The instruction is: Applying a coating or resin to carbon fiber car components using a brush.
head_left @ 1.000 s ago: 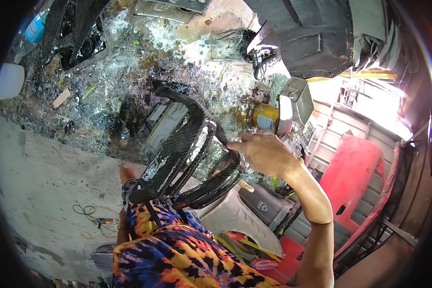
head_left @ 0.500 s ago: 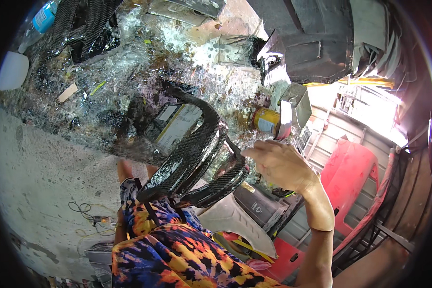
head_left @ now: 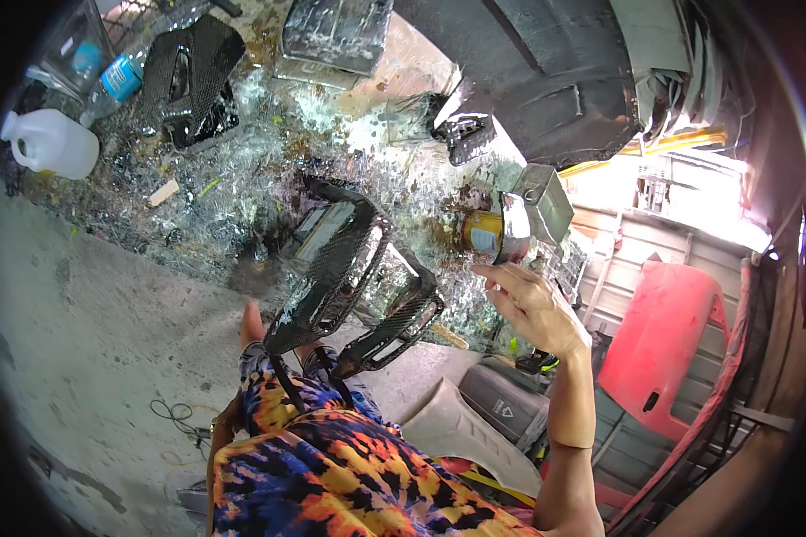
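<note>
Right hand (head_left: 537,309) half-open, nothing seen held. Left of it, carbon-fibre frame (head_left: 340,276) apparently placed across table (head_left: 251,166) edge for access. Left hand (head_left: 228,416): state cannot be told.

Tie-dye top (head_left: 349,465): orange, yellow, blue, black blotches. Patterned shorts (head_left: 254,358), dark straps (head_left: 286,391) in front. Right hand (head_left: 542,309) bare.

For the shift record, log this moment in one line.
right hand: open, near yellow can | left hand: not clearly visible | black part: across bench edge, apart from right hand
</note>
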Action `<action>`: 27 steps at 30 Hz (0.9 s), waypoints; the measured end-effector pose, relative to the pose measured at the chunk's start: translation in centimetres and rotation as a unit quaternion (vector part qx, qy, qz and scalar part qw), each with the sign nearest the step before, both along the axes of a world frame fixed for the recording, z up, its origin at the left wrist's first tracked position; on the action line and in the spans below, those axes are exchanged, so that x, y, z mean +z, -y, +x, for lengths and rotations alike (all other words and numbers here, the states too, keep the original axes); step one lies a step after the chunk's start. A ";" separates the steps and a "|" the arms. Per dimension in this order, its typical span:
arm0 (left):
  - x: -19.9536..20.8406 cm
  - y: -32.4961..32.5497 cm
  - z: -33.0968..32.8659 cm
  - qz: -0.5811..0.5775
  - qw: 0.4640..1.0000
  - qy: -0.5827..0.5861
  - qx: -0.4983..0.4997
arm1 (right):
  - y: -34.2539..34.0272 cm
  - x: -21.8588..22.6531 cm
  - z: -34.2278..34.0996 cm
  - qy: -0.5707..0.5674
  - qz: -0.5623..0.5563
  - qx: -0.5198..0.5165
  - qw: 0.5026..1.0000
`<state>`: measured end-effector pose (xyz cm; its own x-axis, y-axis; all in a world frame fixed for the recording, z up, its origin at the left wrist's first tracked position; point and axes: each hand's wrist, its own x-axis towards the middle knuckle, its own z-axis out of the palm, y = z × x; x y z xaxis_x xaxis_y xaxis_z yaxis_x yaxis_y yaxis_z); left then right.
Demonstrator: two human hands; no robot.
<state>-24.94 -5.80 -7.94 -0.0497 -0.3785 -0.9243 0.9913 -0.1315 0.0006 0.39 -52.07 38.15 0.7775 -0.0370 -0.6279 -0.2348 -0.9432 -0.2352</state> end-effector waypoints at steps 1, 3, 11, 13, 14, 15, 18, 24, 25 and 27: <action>0.6 -0.9 0.4 -0.002 1.000 -0.003 -0.004 | 0.1 0.5 -1.1 0.014 0.009 -0.009 1.000; 1.5 -2.5 1.8 -0.004 1.000 -0.018 -0.012 | 0.4 1.3 -3.4 0.042 0.018 -0.030 0.999; 2.3 -3.8 6.5 0.206 0.971 0.100 0.063 | 3.1 -0.2 -15.9 0.035 0.177 -0.301 0.937; 2.3 -2.3 8.1 0.204 0.967 0.145 0.035 | 3.5 -1.1 -19.3 0.015 0.203 -0.391 0.898; 2.4 -1.9 7.9 0.211 0.966 0.144 0.039 | 4.0 -2.6 -21.4 -0.015 0.230 -0.414 0.881; 2.4 -0.4 8.1 0.198 0.968 0.152 0.026 | 4.1 -3.2 -23.3 -0.074 0.235 -0.445 0.861; -2.0 -1.5 5.5 0.136 0.937 0.317 -0.060 | 4.1 -7.1 -27.8 -0.205 0.307 -0.520 0.770; -3.0 0.6 0.8 0.138 0.980 0.135 -0.046 | 0.9 -16.5 -38.6 -0.320 0.189 -0.470 0.800; -2.3 1.5 1.2 0.135 0.981 0.128 -0.048 | 0.4 -16.9 -39.9 -0.315 0.190 -0.497 0.786; -0.1 3.5 3.3 0.144 0.970 0.171 -0.090 | -0.4 -17.5 -42.7 -0.311 0.183 -0.532 0.766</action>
<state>-21.65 -9.33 -8.01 0.2382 -0.1151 -0.9644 0.9002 -0.3466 0.2637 -42.29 -51.62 20.68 -0.0243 -0.1745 -0.9844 -0.9989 -0.0362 0.0311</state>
